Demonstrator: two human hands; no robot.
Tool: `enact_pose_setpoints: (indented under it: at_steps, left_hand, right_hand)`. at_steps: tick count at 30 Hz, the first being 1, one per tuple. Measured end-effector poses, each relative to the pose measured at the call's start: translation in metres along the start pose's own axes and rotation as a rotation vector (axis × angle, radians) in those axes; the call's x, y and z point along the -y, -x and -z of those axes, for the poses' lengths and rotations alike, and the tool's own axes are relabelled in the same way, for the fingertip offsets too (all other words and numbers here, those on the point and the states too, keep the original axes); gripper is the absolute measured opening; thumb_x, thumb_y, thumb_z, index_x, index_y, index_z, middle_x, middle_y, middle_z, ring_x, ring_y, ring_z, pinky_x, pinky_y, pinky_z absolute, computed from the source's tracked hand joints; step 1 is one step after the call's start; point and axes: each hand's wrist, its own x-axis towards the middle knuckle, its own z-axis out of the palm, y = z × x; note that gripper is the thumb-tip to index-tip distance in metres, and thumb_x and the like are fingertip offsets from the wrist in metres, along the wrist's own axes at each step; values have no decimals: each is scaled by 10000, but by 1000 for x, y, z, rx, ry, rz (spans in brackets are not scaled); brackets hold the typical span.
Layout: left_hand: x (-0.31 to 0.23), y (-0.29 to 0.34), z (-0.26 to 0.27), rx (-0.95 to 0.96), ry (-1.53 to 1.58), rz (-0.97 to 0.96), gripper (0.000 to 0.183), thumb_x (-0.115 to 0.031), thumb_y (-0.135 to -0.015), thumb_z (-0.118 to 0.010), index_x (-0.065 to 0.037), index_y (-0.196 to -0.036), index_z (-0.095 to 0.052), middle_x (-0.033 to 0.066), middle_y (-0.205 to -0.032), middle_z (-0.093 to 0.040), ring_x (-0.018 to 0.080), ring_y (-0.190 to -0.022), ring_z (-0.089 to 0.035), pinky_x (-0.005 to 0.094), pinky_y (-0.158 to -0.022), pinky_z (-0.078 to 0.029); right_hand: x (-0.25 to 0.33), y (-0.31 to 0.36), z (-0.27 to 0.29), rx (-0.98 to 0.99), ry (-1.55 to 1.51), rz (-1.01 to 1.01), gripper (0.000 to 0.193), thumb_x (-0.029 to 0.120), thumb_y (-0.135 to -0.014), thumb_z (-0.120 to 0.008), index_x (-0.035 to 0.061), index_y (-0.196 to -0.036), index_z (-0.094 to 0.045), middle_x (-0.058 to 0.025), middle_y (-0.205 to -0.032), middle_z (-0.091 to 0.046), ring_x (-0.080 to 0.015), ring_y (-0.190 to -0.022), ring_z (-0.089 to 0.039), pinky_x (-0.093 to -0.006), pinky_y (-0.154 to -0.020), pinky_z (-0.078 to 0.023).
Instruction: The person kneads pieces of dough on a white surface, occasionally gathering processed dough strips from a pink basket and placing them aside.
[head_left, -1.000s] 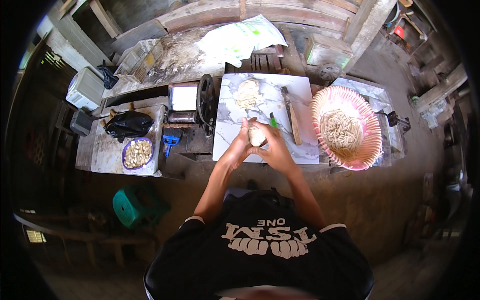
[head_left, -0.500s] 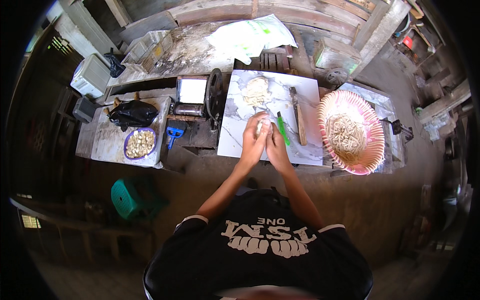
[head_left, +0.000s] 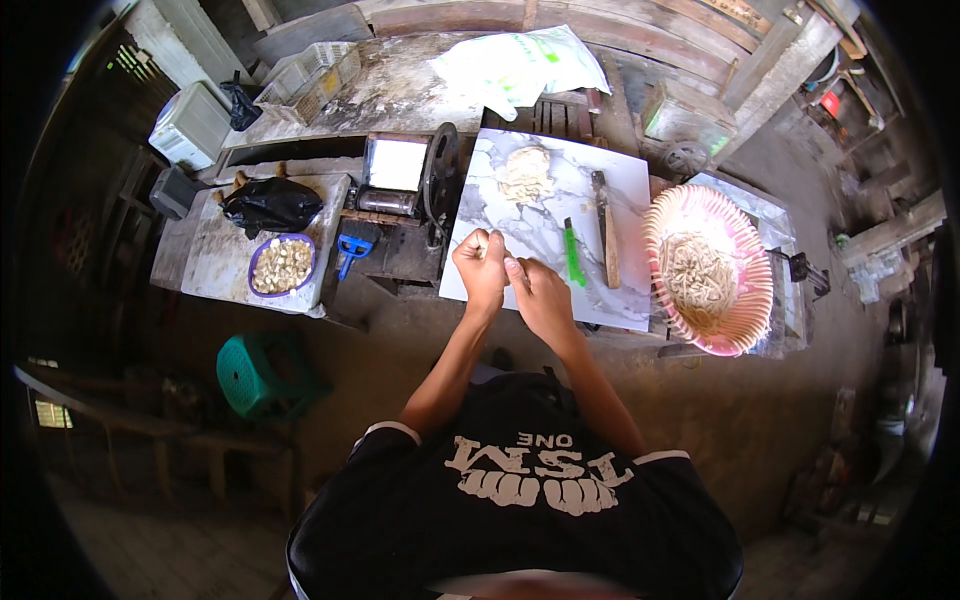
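Over the near edge of the marbled white board, my two hands meet. My left hand is curled into a fist, with a little of a pale, dough-like lump showing between its fingers. Against it rests my right hand, thumb forward and fingers bent; whatever they hold is hidden. Beyond the hands lies a flattened pile of pale dough-like pieces. To their right are a green cutter knife and a long wooden-handled tool with a dark end.
At right stands a pink-and-cream basket of pale strips. Left of the board are a hand-cranked roller machine, a blue brush, a purple-rimmed bowl of pale chunks and a black bag. A green stool stands lower left.
My hands have shifted left and nearer to me, and the palms pressed together around a pale lump have separated into a left fist with the right hand beside it. The view has shifted slightly.
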Motion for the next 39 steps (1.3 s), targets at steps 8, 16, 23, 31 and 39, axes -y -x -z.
enact_pose_setpoints:
  at_steps: [8, 16, 23, 31, 39]
  left_hand:
    - [-9, 0, 23, 16, -117, -23, 302, -73, -827, -470, -74, -528, -431, -26, -458, -417, 36, -381, -343, 204, -366, -282]
    - [-9, 26, 17, -107, -190, -53, 647, -541, -886, -134, -52, -1301, -213, 128, -1368, -209, 232, -1292, -136, 369, -1044, -99]
    - [-9, 20, 33, 167, -412, -175, 420, -378, -914, -257, -66, -1121, -449, 115, -1254, -374, 237, -1201, -288, 365, -1008, -163]
    - [-5, 12, 31, 164, -690, -535, 241, -139, -792, -506, 2, -962, -602, 181, -1101, -531, 287, -1091, -455, 364, -933, -322]
    - [1, 32, 17, 89, -154, -115, 296, -119, -857, -518, 33, -606, -556, 38, -640, -573, 70, -592, -464, 221, -563, -389]
  right_hand:
    - [8, -17, -16, -42, -674, 310, 464, 212, -814, -562, 23, -1211, -412, -153, -1130, -510, -264, -1011, -504, -333, -820, -397]
    - [17, -5, -57, -259, -922, 106, 80, 22, -784, -599, -29, -723, -585, -63, -741, -591, -88, -698, -541, -208, -644, -430]
    - [21, -23, -38, -287, -1291, -276, 407, 254, -867, -516, 66, -515, -434, 19, -469, -416, -48, -382, -355, -227, -368, -294]
    - [16, -21, -43, -14, -1291, -454, 527, 502, -887, -310, 177, -1301, -288, -57, -1214, -399, -162, -1112, -385, -331, -921, -336]
    - [34, 3, -37, -279, -1135, -278, 633, 513, -893, -203, 163, -1369, 25, -110, -1411, -25, -238, -1304, -36, -359, -1042, -81]
